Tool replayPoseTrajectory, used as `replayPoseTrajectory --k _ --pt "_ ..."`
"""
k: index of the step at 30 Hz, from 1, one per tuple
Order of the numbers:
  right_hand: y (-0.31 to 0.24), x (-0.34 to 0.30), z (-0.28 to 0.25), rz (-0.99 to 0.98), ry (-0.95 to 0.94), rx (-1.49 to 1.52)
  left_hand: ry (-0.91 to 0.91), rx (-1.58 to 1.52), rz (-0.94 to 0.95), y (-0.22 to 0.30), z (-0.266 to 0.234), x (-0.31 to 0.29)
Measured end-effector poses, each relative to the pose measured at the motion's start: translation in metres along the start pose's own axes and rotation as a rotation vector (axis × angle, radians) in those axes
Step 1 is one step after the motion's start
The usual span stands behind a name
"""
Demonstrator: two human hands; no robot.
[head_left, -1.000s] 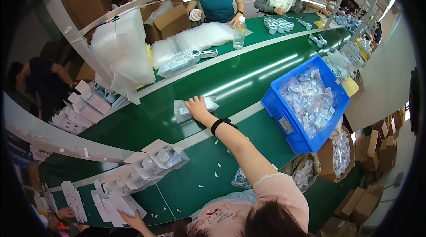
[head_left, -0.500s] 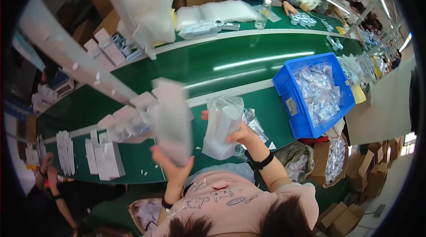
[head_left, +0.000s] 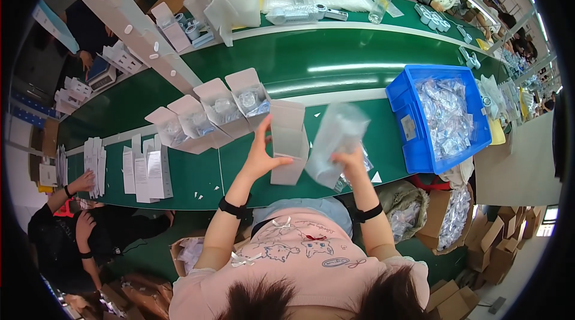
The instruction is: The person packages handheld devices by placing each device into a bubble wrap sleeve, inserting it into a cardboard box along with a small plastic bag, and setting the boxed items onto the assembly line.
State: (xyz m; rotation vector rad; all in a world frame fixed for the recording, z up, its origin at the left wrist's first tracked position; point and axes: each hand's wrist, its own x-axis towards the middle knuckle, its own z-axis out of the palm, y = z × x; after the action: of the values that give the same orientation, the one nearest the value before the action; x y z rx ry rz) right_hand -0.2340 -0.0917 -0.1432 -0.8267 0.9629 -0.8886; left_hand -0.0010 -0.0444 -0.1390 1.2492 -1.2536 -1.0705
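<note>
My left hand (head_left: 259, 155) grips a white carton (head_left: 289, 167) by its side, thumb and fingers spread around it. The carton stands on the green bench with its flap raised. To its right, my right hand (head_left: 352, 161) has hold of a translucent bubble-wrap pouch (head_left: 336, 128), smeared by motion; its contents cannot be made out. Left of my left hand is a row of several open white cartons (head_left: 211, 89), each with clear-wrapped parts inside. Partly hidden under my right hand, some clear plastic packets (head_left: 366, 167) lie on the bench.
A blue bin (head_left: 409, 149) full of clear-bagged parts stands at the right. Folded white papers and cartons (head_left: 157, 173) stand at the left, near a co-worker's hand (head_left: 84, 182). Beyond the near bench runs a green conveyor (head_left: 251, 50). A clear bottle (head_left: 379, 5) stands at the far side.
My left hand has brought the blurred carton down onto the bench beside the row. The bubble-wrap pouch has shifted right and tilted in my right hand. The view has turned slightly.
</note>
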Motion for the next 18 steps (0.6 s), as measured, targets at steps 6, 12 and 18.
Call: replayPoseTrajectory --k 6,12,18 --pt "-0.053 0.002 0.045 -0.466 0.231 0.574 0.037 0.539 0.099 -0.007 0.023 0.002" --pt "-0.019 0.024 0.091 -0.688 0.529 0.277 0.356 0.250 0.155 -0.028 0.052 -0.011" --pt "-0.016 0.007 0.096 -1.124 0.222 -0.779 0.513 0.194 0.189 -0.031 0.068 -0.007"
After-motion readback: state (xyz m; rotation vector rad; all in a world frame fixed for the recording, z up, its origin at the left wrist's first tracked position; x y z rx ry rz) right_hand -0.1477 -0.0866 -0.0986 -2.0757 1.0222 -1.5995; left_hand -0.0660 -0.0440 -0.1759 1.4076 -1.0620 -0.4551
